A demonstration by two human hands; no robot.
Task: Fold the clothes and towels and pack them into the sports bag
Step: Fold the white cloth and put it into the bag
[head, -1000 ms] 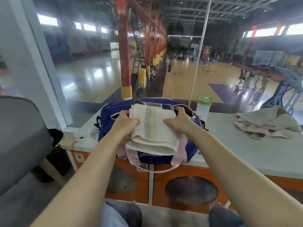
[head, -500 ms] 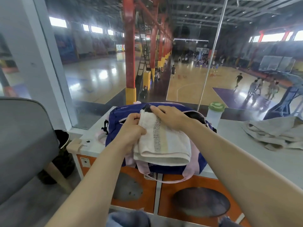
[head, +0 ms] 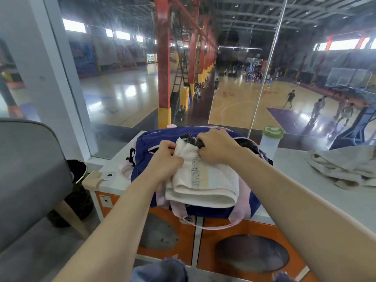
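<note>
A folded white towel [head: 205,185] with a grey and yellow stripe lies across the top of a purple sports bag [head: 142,151] with pink trim on the counter. My left hand [head: 164,159] grips the towel's far left edge. My right hand [head: 215,145] curls over the towel's far end at the bag's opening, where a dark item shows under the fingers. The towel's near fold hangs over the bag's front side. A crumpled beige garment [head: 341,167] lies on the counter to the right.
A clear bottle with a green lid [head: 271,139] stands just right of the bag, against the glass wall. The white counter [head: 317,202] has orange cabinet fronts below. A grey chair [head: 30,169] stands at the left, with a dark bin [head: 78,176] beside it.
Both hands have shifted from the towel's sides to its far end, and the towel has slid farther towards the bag's opening. The right hand now curls down over it.
</note>
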